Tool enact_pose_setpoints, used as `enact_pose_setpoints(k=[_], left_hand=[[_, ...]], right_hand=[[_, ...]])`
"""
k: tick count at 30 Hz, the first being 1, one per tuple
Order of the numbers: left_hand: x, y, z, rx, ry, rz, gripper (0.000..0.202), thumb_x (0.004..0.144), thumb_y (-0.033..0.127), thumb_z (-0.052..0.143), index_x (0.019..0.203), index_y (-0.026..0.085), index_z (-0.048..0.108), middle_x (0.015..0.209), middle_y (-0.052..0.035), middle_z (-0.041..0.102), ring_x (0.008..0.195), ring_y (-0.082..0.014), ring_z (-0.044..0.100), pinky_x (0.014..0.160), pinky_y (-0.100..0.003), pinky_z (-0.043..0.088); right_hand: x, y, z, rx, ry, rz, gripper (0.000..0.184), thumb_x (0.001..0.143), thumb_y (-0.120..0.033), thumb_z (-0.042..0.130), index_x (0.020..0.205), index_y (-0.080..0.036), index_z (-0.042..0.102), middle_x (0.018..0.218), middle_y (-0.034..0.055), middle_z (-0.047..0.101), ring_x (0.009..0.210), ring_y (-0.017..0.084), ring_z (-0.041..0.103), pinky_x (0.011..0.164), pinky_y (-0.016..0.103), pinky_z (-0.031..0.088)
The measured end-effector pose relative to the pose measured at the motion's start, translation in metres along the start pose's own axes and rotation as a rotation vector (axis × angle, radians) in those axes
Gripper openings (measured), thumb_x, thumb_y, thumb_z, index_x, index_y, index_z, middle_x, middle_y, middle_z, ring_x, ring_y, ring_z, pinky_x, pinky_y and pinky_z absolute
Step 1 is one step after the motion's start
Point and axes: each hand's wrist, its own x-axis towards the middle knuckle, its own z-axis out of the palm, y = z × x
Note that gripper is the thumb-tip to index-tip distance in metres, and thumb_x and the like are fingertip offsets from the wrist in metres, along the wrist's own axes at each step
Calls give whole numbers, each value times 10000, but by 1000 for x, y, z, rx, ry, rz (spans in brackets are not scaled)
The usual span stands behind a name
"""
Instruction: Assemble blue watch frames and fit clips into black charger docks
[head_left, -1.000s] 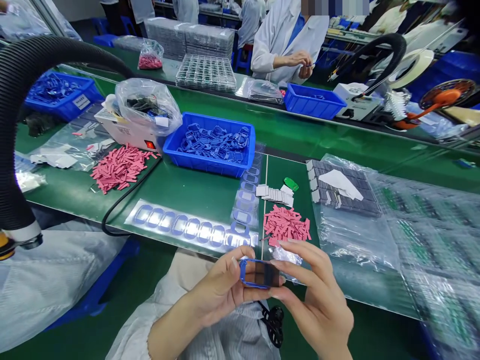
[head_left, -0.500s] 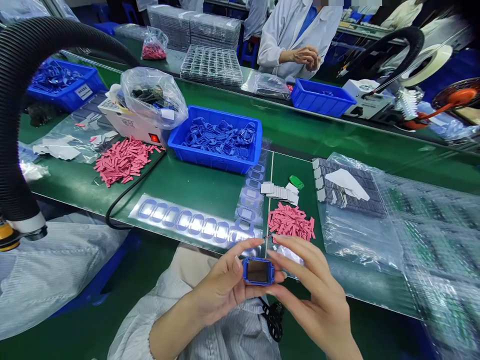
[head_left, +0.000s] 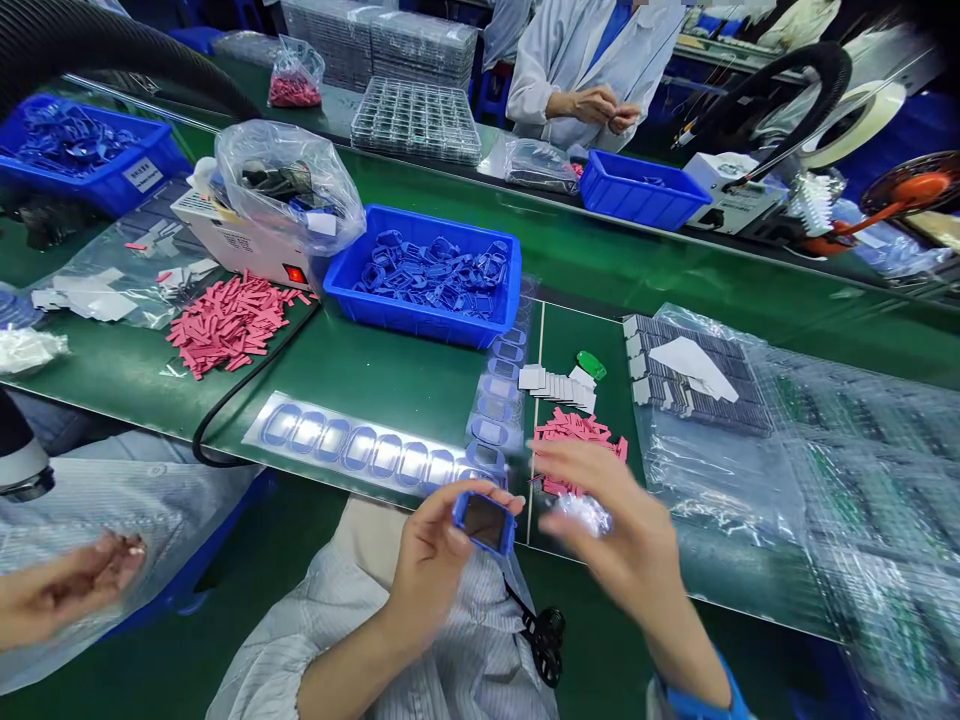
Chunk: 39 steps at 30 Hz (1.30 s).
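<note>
**A:** What does the head view show in the hands?

**B:** The left hand (head_left: 436, 578) is closed around a blue plastic frame (head_left: 484, 523) with a dark pane inside it, just past the near edge of the green tabletop (head_left: 390, 385). The right hand (head_left: 611, 530) is blurred, with its fingers apart, right beside a crumpled scrap of clear film (head_left: 581, 515). I can't tell if it's holding that scrap.

**A:** How far along does the work look?

**B:** The frame in hand has its pane in place, but much looks unused. A blue tray (head_left: 420, 325) holds a heap of loose blue frames (head_left: 431, 282), and a clear sheet of blue outlines (head_left: 352, 450) lies along the near edge.

**A:** And the rest of the surface?

**B:** Pink strips (head_left: 574, 440) lie just beyond the hands, with a larger pile (head_left: 229, 322) towards the left. A bagged stack of dark pieces (head_left: 697, 385) sits at the right.

**A:** The room?

**B:** A co-worker's hand (head_left: 67, 585) rests at the lower left. Across the tabletop, another person (head_left: 592, 80) works behind a second blue tray (head_left: 637, 190).
</note>
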Motion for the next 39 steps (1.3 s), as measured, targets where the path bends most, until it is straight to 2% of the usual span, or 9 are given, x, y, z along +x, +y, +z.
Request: enact_pose_setpoints(k=[3,6,9,13,18,21,29,33,39], left_hand=[[3,5,-1,-117,46,-153,290,787,433,572,995,262,678,936,-1,708,903,-143,652,787,-221,507],[3,7,-1,-155,78,-240,307,774,433,594,996,241,682,925,-5,710,889,-132,655,779,-199,507],[0,8,-3,-177,73,-277,342,743,448,624,987,217,685,881,-12,710,855,-131,662,779,-195,504],[0,10,-8,-191,21,-319,334,736,443,635,958,199,685,885,-30,700,866,-151,659,789,-223,500],[3,12,-9,-203,27,-359,334,739,440,635,951,186,676,885,-40,688,876,-152,642,783,-237,486],[4,12,-8,-193,18,-369,331,732,440,642,940,186,679,883,-38,682,857,-148,638,783,-243,482],[0,10,-11,-189,12,-365,318,778,419,602,973,179,672,908,-41,672,871,-137,624,808,-239,479],[1,11,-11,-175,18,-388,316,787,419,590,980,184,674,903,-41,675,872,-140,626,811,-246,477],[0,10,-11,-193,57,-403,321,752,423,630,960,183,684,883,-41,680,850,-150,633,796,-258,477]], right_hand=[[32,48,-5,-349,43,11,350,822,-344,595,1143,-208,556,1108,94,631,1045,265,546,887,447,431],[63,90,-1,-571,-201,42,462,807,-402,591,1183,-138,540,1186,146,585,1087,303,516,851,452,432],[82,109,8,-645,-356,15,370,790,-378,610,1085,-155,605,1160,135,605,1076,315,522,834,456,410],[88,109,12,-639,-382,-14,201,786,-304,613,939,-176,643,1034,102,665,1007,295,562,872,458,357],[83,107,7,-621,-417,-25,319,786,-271,599,1087,-171,572,1013,95,674,959,262,597,862,422,376],[83,106,8,-613,-455,-47,273,800,-224,574,1066,-164,578,975,78,684,913,230,618,910,422,362],[95,97,8,-629,-559,-194,444,744,-104,561,1186,-140,528,1201,112,579,1109,266,507,887,400,378],[109,92,12,-646,-637,-252,394,707,-61,542,1090,-139,596,1072,113,625,1008,263,543,841,380,373],[133,92,16,-645,-703,-303,275,668,-133,605,940,-144,643,949,96,647,922,259,566,868,397,333]])
